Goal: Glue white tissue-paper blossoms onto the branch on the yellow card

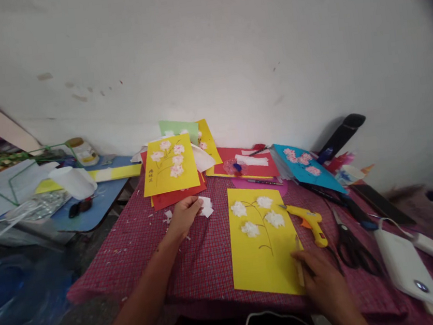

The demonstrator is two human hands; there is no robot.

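A yellow card (259, 246) with white paper flowers and a drawn stem lies on the red checked cloth (200, 258) in front of me. My left hand (183, 216) reaches to the far left of it, fingers closed on small white paper pieces (206, 206). At the card's lower right corner rests my right hand (321, 278), fingers curled round a thin pale stick (299, 268). A yellow glue gun (309, 222) lies just beyond the right hand, its nozzle over the card's edge.
Black scissors (351, 246) and a white power bank (406, 266) lie to the right. Further back are a finished yellow flower card (170, 165), red sheets (246, 164), a blue flower card (305, 165). A blue side table (89, 208) with a white roll stands left.
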